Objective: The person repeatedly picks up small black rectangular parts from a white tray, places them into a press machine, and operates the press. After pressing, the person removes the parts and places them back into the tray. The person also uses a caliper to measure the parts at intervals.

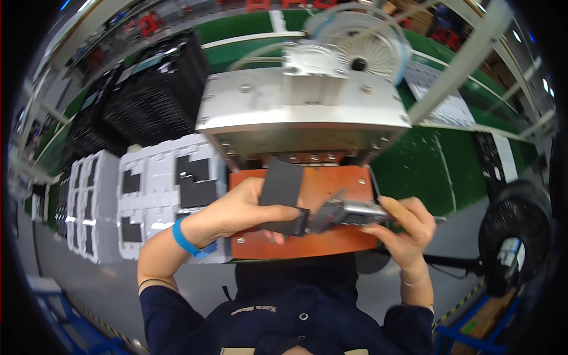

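My left hand (242,208) grips a flat dark grey panel (283,184), its thumb laid across the lower part. A small black end piece (300,223) shows at the panel's lower right corner. Pinched between the thumb and fingers of my right hand (408,229) is a silver-grey metal part (358,213), boxy and blurred by motion, so its exact kind is unclear. The part's left end is close to the panel; whether they touch I cannot tell. Both are held above an orange-brown base plate (334,177) with screws in it.
A metal press (302,112) with a cylinder on top stands behind the plate. White trays (148,201) with dark panels lie to the left, black stacked trays (157,89) beyond. A black fan (509,236) stands at right, a clear reel (361,50) behind.
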`<state>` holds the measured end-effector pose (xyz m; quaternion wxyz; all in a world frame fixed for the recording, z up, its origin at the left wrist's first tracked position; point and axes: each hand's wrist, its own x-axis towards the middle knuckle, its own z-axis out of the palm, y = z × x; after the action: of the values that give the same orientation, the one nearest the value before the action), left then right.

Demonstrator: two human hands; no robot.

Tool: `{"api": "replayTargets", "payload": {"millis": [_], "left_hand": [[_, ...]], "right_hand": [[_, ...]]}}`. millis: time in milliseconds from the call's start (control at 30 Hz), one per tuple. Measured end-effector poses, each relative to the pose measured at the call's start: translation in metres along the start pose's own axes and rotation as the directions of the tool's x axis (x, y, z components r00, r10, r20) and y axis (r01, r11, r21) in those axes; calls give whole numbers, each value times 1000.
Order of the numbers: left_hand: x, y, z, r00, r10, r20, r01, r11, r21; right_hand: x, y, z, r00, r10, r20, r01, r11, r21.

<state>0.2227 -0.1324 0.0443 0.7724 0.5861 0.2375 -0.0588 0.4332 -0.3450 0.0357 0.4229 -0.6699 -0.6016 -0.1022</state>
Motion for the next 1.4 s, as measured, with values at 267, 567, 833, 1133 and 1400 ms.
{"api": "replayTargets", "payload": {"millis": [267, 567, 833, 1133, 1400], "left_hand": [[-116, -5, -75, 635, 561, -531, -25, 702, 711], [-105, -104, -158, 433, 726, -534, 578, 231, 783], [-114, -109, -113, 587, 450, -673, 581, 344, 737], [-79, -77, -81, 773, 613, -163, 202, 5, 979], [-77, -66, -80, 729, 679, -93, -4, 140, 990]], "right_hand": [[-35, 56, -47, 928, 350, -128, -354, 935, -6], [-88, 222, -37, 806, 562, -187, -592, 753, -288], [-91, 224, -19, 888, 430, -164, -455, 764, -457], [-87, 215, -15, 937, 330, -117, -340, 771, -539], [-75, 183, -30, 935, 298, -195, -352, 852, -388]]}}
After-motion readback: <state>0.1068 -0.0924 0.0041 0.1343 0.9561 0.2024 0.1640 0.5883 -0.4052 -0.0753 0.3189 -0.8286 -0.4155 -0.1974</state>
